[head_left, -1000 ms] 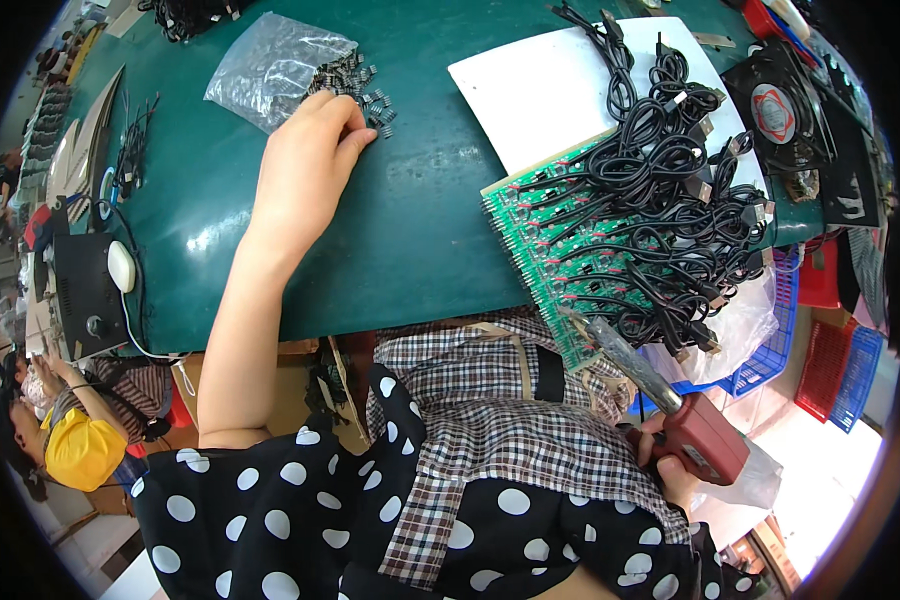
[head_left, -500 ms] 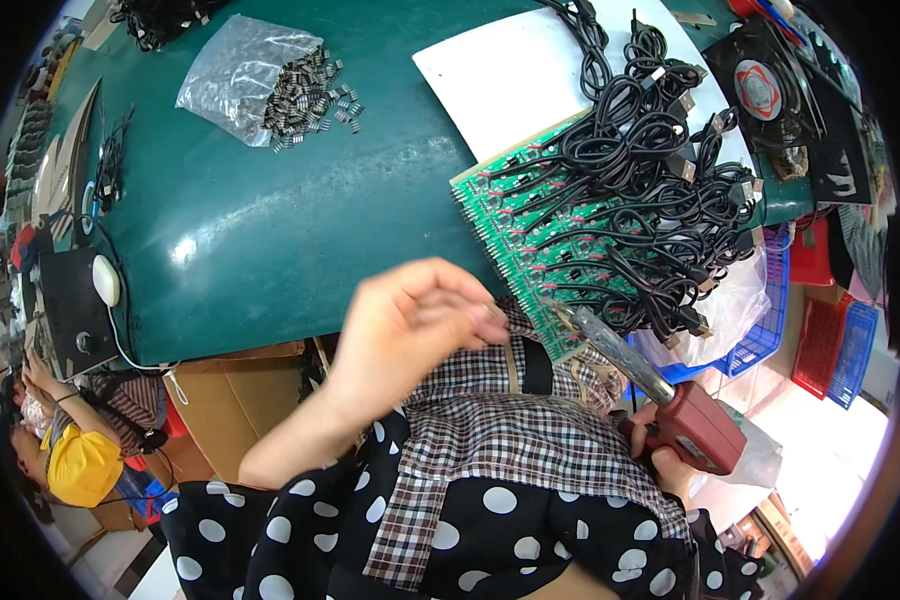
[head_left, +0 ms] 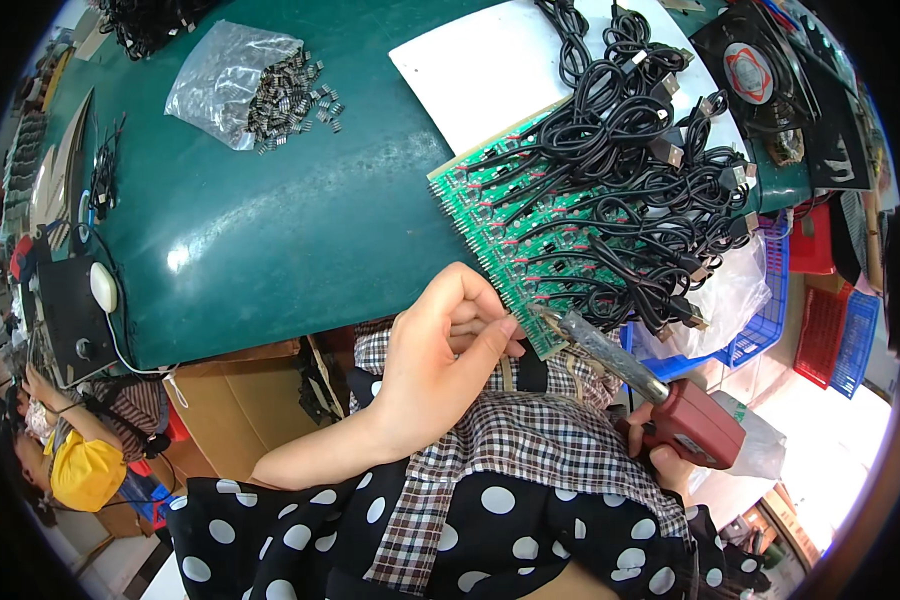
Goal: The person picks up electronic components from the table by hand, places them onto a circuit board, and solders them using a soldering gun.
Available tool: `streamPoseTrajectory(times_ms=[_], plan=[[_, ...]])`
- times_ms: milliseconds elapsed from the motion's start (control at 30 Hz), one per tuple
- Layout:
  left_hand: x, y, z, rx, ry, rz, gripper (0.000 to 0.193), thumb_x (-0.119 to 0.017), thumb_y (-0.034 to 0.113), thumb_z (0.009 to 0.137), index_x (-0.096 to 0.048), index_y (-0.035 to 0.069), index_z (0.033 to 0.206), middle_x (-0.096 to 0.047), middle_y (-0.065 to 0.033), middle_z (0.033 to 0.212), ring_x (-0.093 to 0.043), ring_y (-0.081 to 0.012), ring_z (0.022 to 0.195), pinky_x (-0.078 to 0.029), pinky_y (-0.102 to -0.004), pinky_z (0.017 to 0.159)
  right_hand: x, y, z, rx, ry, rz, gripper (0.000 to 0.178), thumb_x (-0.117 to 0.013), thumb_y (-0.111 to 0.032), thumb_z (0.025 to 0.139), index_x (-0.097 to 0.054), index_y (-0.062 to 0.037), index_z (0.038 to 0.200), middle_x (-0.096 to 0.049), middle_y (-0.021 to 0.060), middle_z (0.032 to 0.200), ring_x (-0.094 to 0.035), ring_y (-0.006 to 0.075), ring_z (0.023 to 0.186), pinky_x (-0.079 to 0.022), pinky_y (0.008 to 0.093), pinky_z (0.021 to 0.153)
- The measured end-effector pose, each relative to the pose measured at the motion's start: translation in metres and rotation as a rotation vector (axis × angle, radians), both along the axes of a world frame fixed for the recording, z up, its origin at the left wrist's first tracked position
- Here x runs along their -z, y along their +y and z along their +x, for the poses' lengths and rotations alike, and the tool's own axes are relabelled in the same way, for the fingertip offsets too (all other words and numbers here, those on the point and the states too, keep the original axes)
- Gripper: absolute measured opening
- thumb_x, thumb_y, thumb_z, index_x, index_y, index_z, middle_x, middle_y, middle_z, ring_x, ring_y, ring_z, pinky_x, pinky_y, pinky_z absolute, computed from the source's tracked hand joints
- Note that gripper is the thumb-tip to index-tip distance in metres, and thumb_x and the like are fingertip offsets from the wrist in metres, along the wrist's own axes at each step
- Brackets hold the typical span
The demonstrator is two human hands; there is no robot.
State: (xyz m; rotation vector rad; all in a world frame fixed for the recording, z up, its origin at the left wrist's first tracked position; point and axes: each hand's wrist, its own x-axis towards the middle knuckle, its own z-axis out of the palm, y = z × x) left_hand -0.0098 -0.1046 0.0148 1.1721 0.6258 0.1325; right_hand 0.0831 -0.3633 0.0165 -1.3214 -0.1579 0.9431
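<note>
A green circuit board panel (head_left: 520, 245), with black cables soldered along it, lies at the table's near right edge. Small metal pins line its left side. My left hand (head_left: 445, 350) is closed in a pinch at the panel's near left corner; whatever lies between thumb and forefinger is too small to make out. My right hand (head_left: 662, 455) grips a soldering gun (head_left: 695, 425) with a red body and a metal barrel. Its tip points left and hovers over or touches the near end of the panel, close to my left fingertips; I cannot tell which.
Small metal connectors (head_left: 288, 95) spill from a clear plastic bag (head_left: 215, 85) on the green table (head_left: 300, 230). Bundled black USB cables (head_left: 620, 130) cover a white board (head_left: 450, 60). A black fan (head_left: 750, 75) stands far right, a blue basket (head_left: 770, 310) below. Another person sits at far left.
My left hand has moved right to the panel's edge, its fingers now pinched there. The panel and cables appear shifted slightly left in view. My right hand still holds the soldering gun.
</note>
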Motion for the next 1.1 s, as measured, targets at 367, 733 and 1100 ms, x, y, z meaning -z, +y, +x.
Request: streamPoseTrajectory(times_ms=[367, 733, 1100], plan=[[0.002, -0.001, 0.001, -0.056, -0.02, -0.089, 0.014, -0.049, -0.004, 0.085, -0.038, 0.003, 0.082, -0.059, -0.0079, 0.078, -0.06, -0.0103, 0.072, -0.047, -0.0207, 0.063, 0.001, -0.005, 0.005, -0.178, -0.225, -0.21, 0.053, -0.068, -0.042, 0.071, -0.051, 0.0041, 0.09, -0.052, 0.0083, 0.068, -0.046, 0.013, 0.053, -0.035, 0.0243, 0.051], [0.003, -0.004, 0.001, -0.096, -0.025, -0.095, 0.014, -0.046, -0.007, 0.083, -0.037, 0.003, 0.081, -0.059, -0.0078, 0.078, -0.059, -0.0105, 0.072, -0.048, -0.0216, 0.063, 0.005, -0.033, 0.004, -0.332, -0.534, -0.522, 0.044, -0.072, -0.031, 0.058, -0.061, -0.0052, 0.091, -0.061, 0.0094, 0.09, -0.059, 0.0273, 0.08, -0.046, 0.0347, 0.07], [0.001, -0.003, 0.002, -0.1, 0.005, -0.101, 0.014, -0.048, -0.006, 0.083, -0.038, 0.003, 0.08, -0.058, -0.008, 0.077, -0.06, -0.0106, 0.071, -0.048, -0.022, 0.063, 0.014, -0.046, 0.0, -0.379, -0.599, -0.632, 0.046, -0.071, -0.025, 0.051, -0.062, -0.0088, 0.093, -0.061, 0.0098, 0.093, -0.059, 0.0291, 0.084, -0.047, 0.0361, 0.071]])
